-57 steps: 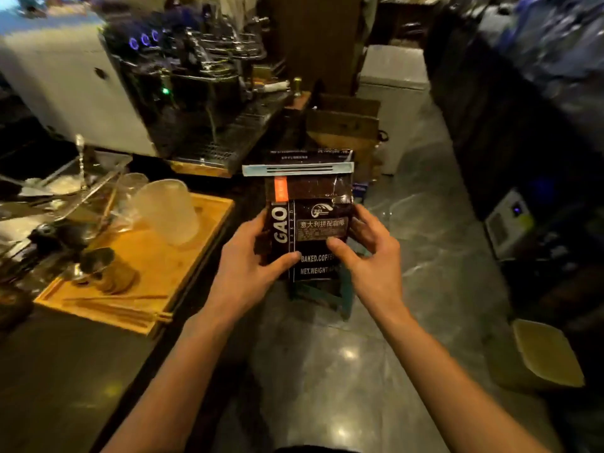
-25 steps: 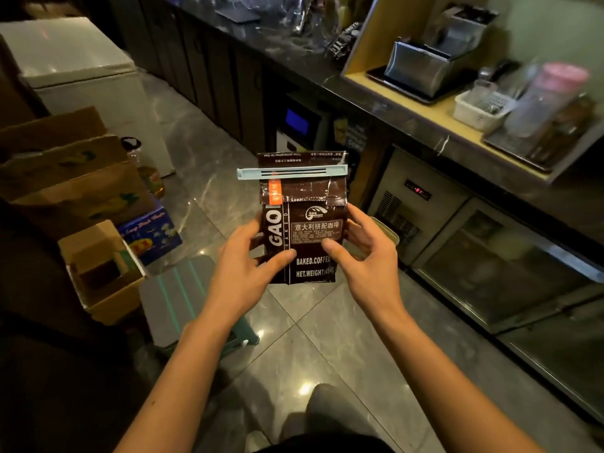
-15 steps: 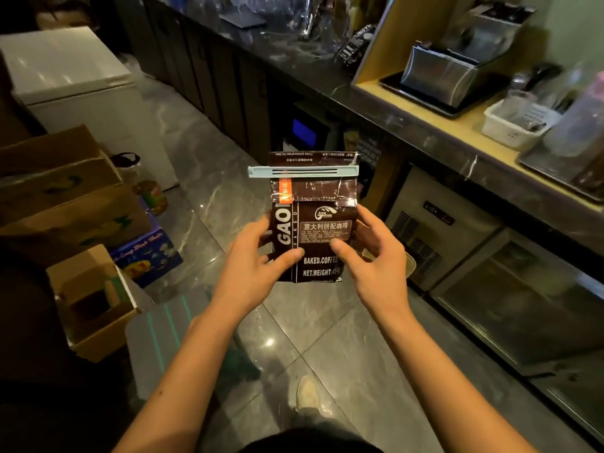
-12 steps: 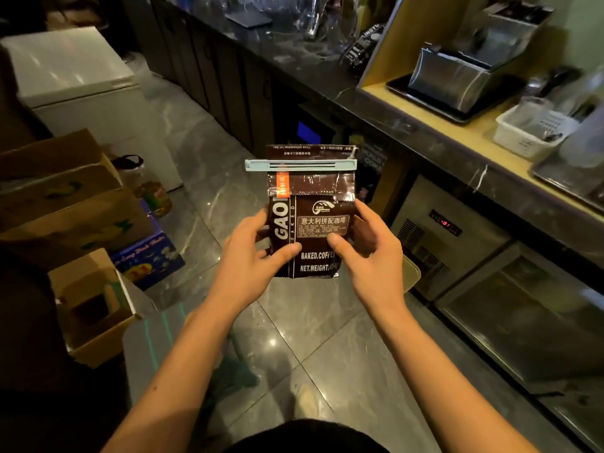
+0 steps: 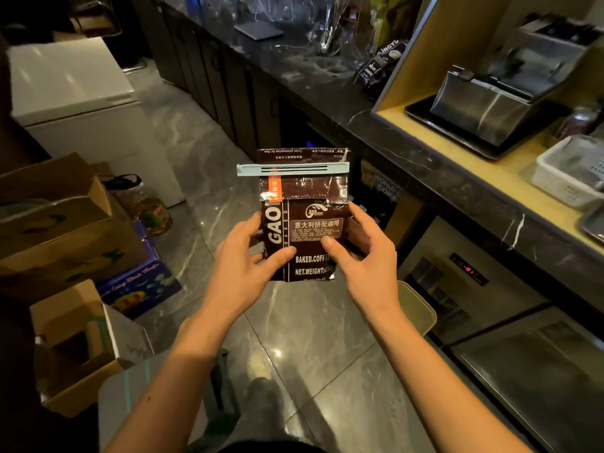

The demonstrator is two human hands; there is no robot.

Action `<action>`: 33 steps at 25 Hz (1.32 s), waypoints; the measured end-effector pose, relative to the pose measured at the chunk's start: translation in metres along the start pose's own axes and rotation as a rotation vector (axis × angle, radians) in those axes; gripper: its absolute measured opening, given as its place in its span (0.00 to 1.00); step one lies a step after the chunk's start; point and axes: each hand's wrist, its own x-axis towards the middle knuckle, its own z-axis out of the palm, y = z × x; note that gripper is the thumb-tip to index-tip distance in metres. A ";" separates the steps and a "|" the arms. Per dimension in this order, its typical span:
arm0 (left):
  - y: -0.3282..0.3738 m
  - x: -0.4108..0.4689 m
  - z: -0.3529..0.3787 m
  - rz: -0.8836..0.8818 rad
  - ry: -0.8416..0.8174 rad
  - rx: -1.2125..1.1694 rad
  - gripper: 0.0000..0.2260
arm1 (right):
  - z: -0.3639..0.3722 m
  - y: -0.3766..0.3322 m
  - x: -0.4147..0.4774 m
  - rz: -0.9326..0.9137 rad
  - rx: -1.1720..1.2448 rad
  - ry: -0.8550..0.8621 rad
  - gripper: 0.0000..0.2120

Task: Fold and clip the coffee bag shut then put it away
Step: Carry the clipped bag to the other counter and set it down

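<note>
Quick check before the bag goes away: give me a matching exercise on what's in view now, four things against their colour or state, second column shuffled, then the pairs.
Things:
1. coffee bag
2. clip
3. chest freezer
4. basket

Colour or state:
A. white, lid closed, standing on the floor
B. pale blue, clamped across the folded top
C. white, sitting on the yellow counter
D. dark brown, held upright between left hand and right hand

Pairs: 1-D, 2-B, 3-A, 4-C
</note>
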 end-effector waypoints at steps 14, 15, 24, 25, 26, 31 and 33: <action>-0.059 0.278 -0.060 0.082 -0.078 -0.014 0.26 | 0.108 0.038 0.244 0.024 -0.034 0.077 0.27; -0.062 0.295 -0.062 0.086 -0.085 -0.014 0.26 | 0.113 0.040 0.260 0.028 -0.035 0.082 0.27; -0.096 0.483 -0.023 0.120 -0.110 0.043 0.27 | 0.117 0.116 0.434 0.068 0.023 0.115 0.28; -0.095 0.505 -0.015 0.115 -0.114 0.057 0.27 | 0.113 0.122 0.455 0.081 0.041 0.121 0.28; -0.094 0.526 -0.008 0.110 -0.122 0.065 0.28 | 0.109 0.127 0.474 0.096 0.059 0.127 0.28; -0.087 0.626 0.020 0.139 -0.126 0.070 0.29 | 0.091 0.146 0.572 0.086 0.057 0.131 0.28; -0.088 0.662 0.026 0.148 -0.142 0.065 0.29 | 0.091 0.152 0.603 0.084 0.042 0.154 0.28</action>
